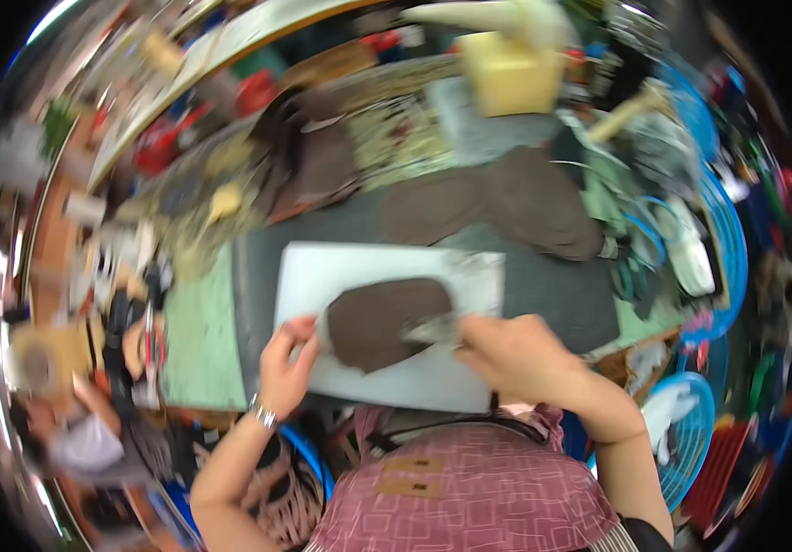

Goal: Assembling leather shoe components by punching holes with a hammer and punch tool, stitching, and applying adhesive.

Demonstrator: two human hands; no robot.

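A dark brown flat piece [377, 322], blurred, with a rounded outline like cut leather or fabric, lies on a white board [460, 276]. Beside its left edge is my left hand [287, 354], thumb and fingers curved with a gap between them; whether the fingertips touch the piece is unclear. My right hand [515, 350] is closed at the piece's right edge. From its fingertips a small greyish blurred patch [428, 329] reaches over the brown surface; I cannot make out what it is. Behind the board, more brown pieces [543, 202] lie on the dark mat [262, 267].
A folded brown item [322, 161] stands at the back left, a yellow block [511, 74] at the back. Blue-handled tools [640, 244] and a white bottle [690, 253] lie right. A blue basket [690, 451] sits lower right. Another person [87, 442] is at far left.
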